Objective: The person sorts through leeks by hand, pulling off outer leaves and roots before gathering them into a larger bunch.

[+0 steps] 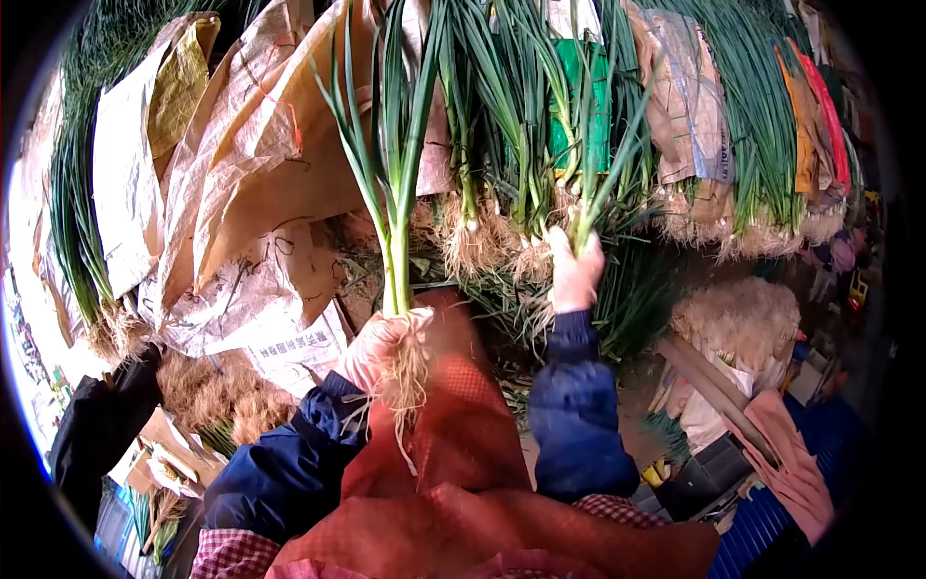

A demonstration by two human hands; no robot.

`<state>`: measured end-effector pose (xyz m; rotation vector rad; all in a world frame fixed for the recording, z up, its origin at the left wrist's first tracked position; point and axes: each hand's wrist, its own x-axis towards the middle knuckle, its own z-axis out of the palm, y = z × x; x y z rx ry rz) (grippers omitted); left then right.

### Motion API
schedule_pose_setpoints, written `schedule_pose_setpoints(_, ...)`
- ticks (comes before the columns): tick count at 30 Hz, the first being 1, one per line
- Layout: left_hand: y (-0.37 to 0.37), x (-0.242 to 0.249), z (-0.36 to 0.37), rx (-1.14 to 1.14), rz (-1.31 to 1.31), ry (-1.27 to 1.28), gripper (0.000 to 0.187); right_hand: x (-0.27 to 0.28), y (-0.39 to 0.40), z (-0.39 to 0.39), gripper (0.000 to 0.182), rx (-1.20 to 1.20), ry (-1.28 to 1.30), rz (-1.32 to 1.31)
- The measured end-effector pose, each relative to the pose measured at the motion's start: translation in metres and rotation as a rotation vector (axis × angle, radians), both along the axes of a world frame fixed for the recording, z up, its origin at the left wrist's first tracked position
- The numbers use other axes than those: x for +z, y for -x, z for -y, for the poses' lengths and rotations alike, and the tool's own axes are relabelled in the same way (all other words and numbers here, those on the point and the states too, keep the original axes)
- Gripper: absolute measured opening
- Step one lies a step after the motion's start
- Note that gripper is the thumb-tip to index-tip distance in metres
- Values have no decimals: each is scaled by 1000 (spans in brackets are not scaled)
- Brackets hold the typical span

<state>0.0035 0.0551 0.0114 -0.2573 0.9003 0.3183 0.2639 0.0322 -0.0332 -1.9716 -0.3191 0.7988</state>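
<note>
My left hand [368, 349] is closed around the lower stems of a few green onions [394, 232], held upright over my lap. Their pale stringy roots dangle past my fingers, and the long leaves reach up towards the heap. Further right and forward, my right hand [578, 278] is closed on the base of a thin green onion [590, 198] beside the pile. Its lower end is hidden by the fingers. Between and beyond the hands, more loose green onions [521, 183] lie with their roots towards me. A red apron [434, 415] covers my lap.
Woven sacks [241, 164] drape the heap at left, with more green onions [762, 125] stacked at right. Rooty bundles sit low left [222, 396] and low right [738, 323]. A wooden bar [719, 396] slants at right. Another person's dark sleeve [106, 415] enters from the left.
</note>
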Motion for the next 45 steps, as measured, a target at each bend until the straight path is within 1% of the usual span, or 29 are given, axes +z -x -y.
schedule_pose_setpoints(1, -12, 3, 3, -29, -86, -11, 17, -28, -14, -19, 18, 214, 315, 128)
schedule_pose_setpoints(2, -14, -3, 11, -22, 8, 36, 19, -53, -25, -29, 21, 425, 636, 253)
schedule_pose_setpoints(3, -17, -6, 17, -38, -32, -18, 20, -55, -26, -35, 23, 517, 616, 375)
schedule_pose_setpoints(6, -30, -11, 26, -8, -137, -115, 17, 8, -15, -35, 15, 229, 303, -333)
schedule_pose_setpoints(8, -45, -1, 12, -12, -172, -135, 14, 21, -2, -6, 11, 245, 40, -621)
schedule_pose_setpoints(9, -47, -13, 17, -3, -67, -101, 13, 26, 15, -1, 5, 218, -73, -701)
schedule_pose_setpoints(10, -55, -1, 10, -12, -144, -109, 17, 23, 29, 6, 3, 260, -48, -718)
schedule_pose_setpoints(11, -58, -12, 18, -51, -162, -176, 14, 26, 34, 10, 5, 178, 35, -936)
schedule_pose_setpoints(13, -57, -9, 12, -191, -275, -324, 8, 41, 58, 12, 8, 214, 40, -657)
schedule_pose_setpoints(14, -56, -10, 8, -125, -267, -298, 9, 56, 60, 14, 10, 261, -10, -540)
schedule_pose_setpoints(16, -51, -11, 9, 1, -252, -223, 12, 90, 61, 29, 15, 73, -102, -700)
schedule_pose_setpoints(17, -47, -20, 10, 71, -184, -188, 9, 77, 56, 51, 16, 118, -248, -661)
schedule_pose_setpoints(19, -47, -13, 2, 107, -80, -82, 7, 80, 38, 57, 22, -127, -453, -878)
schedule_pose_setpoints(20, -45, -10, 2, 125, -29, -18, 6, 95, 32, 48, 26, -236, -229, -649)
schedule_pose_setpoints(22, -47, -3, 0, 115, 20, -70, 10, 74, 10, 45, 33, -307, -118, -687)
schedule_pose_setpoints(24, -42, -6, 1, 89, -16, -131, 21, 31, -8, 45, 37, -509, -536, -753)
schedule_pose_setpoints(26, -27, -6, 0, 129, -56, -208, 25, 74, -3, 25, 34, -416, -202, -387)
schedule_pose_setpoints(27, -19, -7, -3, 51, 23, -131, 24, 69, 1, 25, 33, -271, -138, -347)
schedule_pose_setpoints(29, -21, -9, -3, 14, 54, -62, 24, 68, 25, 27, 30, 8, -113, -658)
schedule_pose_setpoints(30, -27, -9, -2, 39, 74, -38, 25, 55, 37, 23, 30, 128, 34, -661)
schedule_pose_setpoints(31, -30, -9, -2, 66, 83, -20, 25, 39, 54, 14, 30, 157, -60, -751)
schedule_pose_setpoints(32, -32, -5, -1, 85, 82, -49, 27, 40, 63, 4, 28, 272, 109, -740)
schedule_pose_setpoints(34, -29, -10, 4, 39, -46, -189, 26, 25, 80, 8, 24, 86, 119, -764)
schedule_pose_setpoints(36, -23, -8, 1, 58, -79, -122, 19, 45, 72, 22, 16, -10, -271, -1034)
schedule_pose_setpoints(38, -7, -26, 4, 83, 38, -77, 19, 75, 61, 37, 20, -175, -440, -1119)
schedule_pose_setpoints(40, 1, -33, 6, 93, 63, -94, 23, 86, 39, 46, 27, -154, -446, -1015)
schedule_pose_setpoints(42, 1, -31, 10, 175, 223, 16, 26, 84, 32, 39, 42, 99, -154, -771)
schedule_pose_setpoints(43, 7, -54, 21, 219, 370, 99, 29, 70, 33, 35, 43, 174, -115, -901)
schedule_pose_setpoints(45, 11, -56, 38, 91, 191, -125, 27, 30, 48, 21, 42, 290, -198, -1312)
